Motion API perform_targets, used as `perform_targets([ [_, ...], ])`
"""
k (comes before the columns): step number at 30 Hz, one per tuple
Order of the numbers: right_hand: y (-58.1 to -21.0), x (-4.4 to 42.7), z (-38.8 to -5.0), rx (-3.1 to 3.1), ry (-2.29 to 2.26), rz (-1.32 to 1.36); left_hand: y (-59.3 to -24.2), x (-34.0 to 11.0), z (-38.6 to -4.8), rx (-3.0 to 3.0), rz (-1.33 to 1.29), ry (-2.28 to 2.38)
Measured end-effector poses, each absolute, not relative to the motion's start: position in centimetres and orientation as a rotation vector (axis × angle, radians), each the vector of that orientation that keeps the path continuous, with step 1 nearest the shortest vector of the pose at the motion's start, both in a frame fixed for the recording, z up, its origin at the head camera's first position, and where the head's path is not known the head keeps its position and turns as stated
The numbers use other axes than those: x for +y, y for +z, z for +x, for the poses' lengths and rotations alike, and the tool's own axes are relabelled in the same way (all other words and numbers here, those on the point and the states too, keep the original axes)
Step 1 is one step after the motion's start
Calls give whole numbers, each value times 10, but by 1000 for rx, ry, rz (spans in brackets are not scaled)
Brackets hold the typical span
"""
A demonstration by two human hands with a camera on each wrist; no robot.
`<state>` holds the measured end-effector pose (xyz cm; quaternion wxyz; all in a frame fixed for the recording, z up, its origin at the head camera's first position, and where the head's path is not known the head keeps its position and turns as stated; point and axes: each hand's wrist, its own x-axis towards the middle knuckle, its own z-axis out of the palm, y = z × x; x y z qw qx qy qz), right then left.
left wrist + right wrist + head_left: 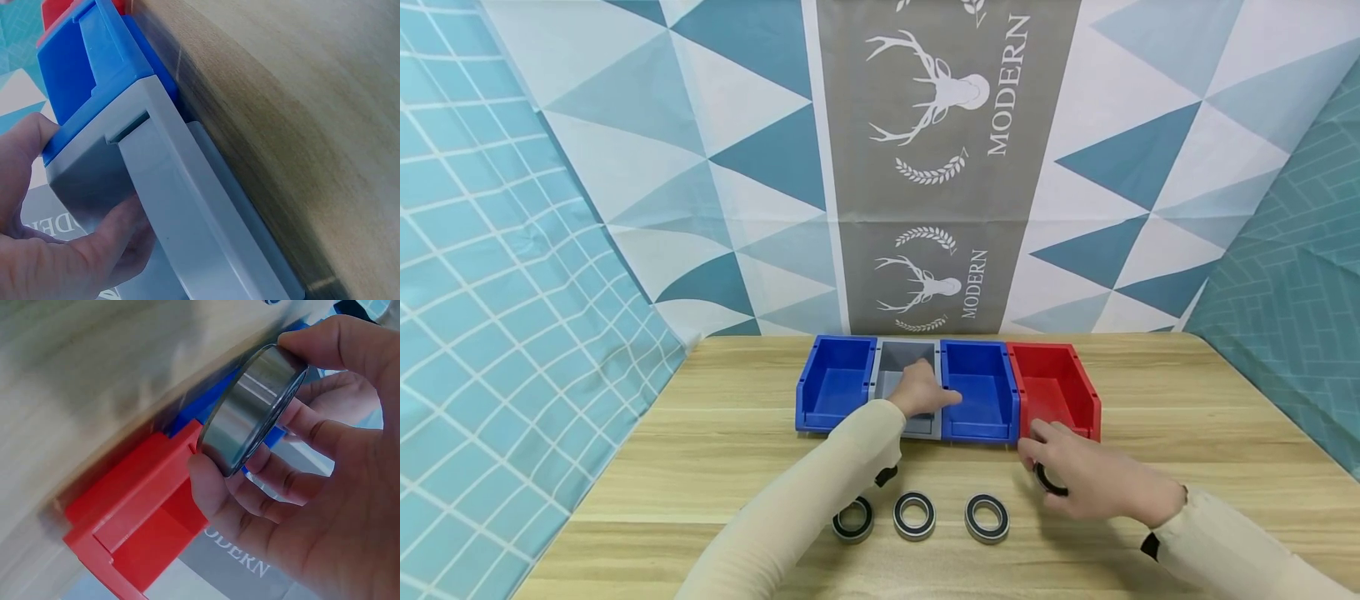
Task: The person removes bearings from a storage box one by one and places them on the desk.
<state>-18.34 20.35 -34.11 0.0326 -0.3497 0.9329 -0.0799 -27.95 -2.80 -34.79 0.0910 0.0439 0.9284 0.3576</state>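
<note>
My left hand [919, 390] is at the grey bin [187, 206]. Its fingers reach inside, partly hidden behind the front wall, and its thumb extends over the edge shared with the neighbouring blue bin [977, 431]. No object shows in that hand. My right hand [1097, 479] pinches a ball bearing [253, 412] by its rim, tilted, between thumb and fingers. The bearing is in front of the red bin [140, 500], above the table. Three more bearings lie flat in front of the bins: one beside the left sleeve [853, 533], one mid-table [914, 535], one further right [987, 531].
Another blue bin [831, 422] forms the left end of the joined row, with the red bin at the right end. The bins stand on a wood-grain table [730, 433]. Patterned cloth [925, 196] hangs behind and along both sides.
</note>
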Motion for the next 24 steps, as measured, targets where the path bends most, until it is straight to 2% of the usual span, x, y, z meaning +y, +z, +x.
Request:
perform_targets([
  [24, -357, 199, -171, 2775, -325, -1067, -349, -29, -281, 2765, 133, 1058],
])
